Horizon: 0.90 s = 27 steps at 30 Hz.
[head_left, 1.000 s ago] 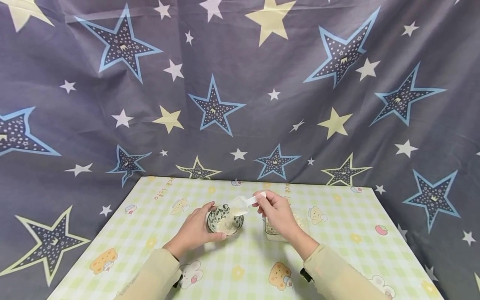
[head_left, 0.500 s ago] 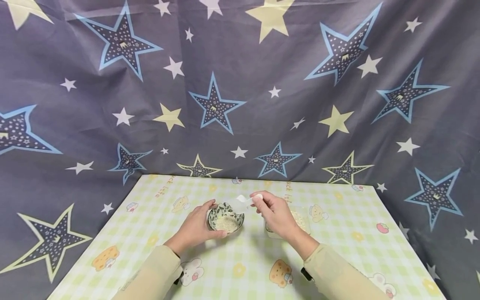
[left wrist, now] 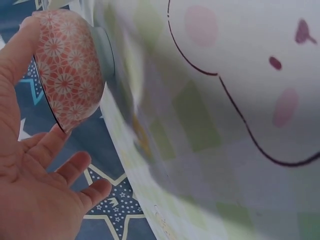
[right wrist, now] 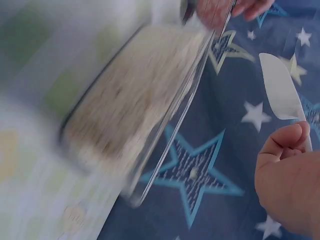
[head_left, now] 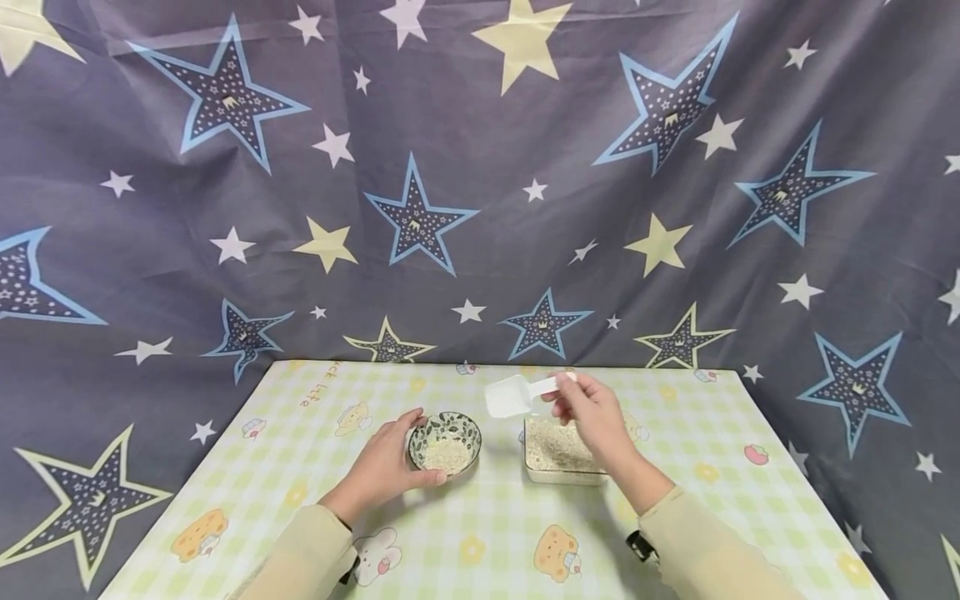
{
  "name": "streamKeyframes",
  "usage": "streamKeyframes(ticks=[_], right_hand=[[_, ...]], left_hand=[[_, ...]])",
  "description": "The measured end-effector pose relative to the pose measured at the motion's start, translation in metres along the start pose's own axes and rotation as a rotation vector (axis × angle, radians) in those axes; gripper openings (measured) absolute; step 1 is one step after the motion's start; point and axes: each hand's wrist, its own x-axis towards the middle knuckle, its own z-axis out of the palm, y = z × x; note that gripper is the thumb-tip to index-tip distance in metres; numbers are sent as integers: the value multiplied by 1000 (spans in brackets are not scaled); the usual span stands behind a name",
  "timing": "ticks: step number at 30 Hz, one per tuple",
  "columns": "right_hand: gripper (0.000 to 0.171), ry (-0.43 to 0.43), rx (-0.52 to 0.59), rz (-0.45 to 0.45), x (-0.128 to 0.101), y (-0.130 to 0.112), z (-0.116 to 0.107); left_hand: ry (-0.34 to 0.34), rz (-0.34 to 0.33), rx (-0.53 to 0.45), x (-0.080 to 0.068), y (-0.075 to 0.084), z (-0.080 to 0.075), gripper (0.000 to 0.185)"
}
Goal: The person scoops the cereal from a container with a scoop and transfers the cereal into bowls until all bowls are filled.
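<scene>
My left hand (head_left: 386,462) holds a small bowl (head_left: 459,427) on the table, thumb at its near rim and fingers around the far left side. Dark leaves pattern the bowl's inside; outside, the bowl (left wrist: 70,65) is red with white flowers. Pale grainy flakes (head_left: 445,456) lie in its bottom. With thumb and fingers, my right hand (head_left: 592,412) pinches the handle of a white scoop (head_left: 508,397). The scoop hangs above the table between the bowl and a clear rectangular container (head_left: 562,477), and looks empty. Similar flakes (right wrist: 125,100) fill the container, blurred in the right wrist view.
A green checked cloth (head_left: 480,517) with cartoon prints covers the table. Behind it hangs a dark curtain (head_left: 465,250) with stars. The right forearm reaches over the container's right side and hides part of it.
Flakes were sliding off the scoop into the bowl a second ago. The scoop has since moved right, away from the bowl, toward the container. The left hand has kept its hold on the bowl.
</scene>
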Motion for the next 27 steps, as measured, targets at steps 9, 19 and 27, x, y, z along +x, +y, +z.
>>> streamKeyframes(ticks=[9, 19, 27], right_hand=[[31, 91, 7, 72, -3, -1, -73], [43, 110, -203, 72, -19, 11, -118], [32, 67, -402, -23, -27, 12, -120]], left_hand=[[-11, 11, 12, 0, 9, -2, 121], [0, 131, -16, 10, 55, 13, 108], [-100, 249, 13, 31, 105, 47, 100]])
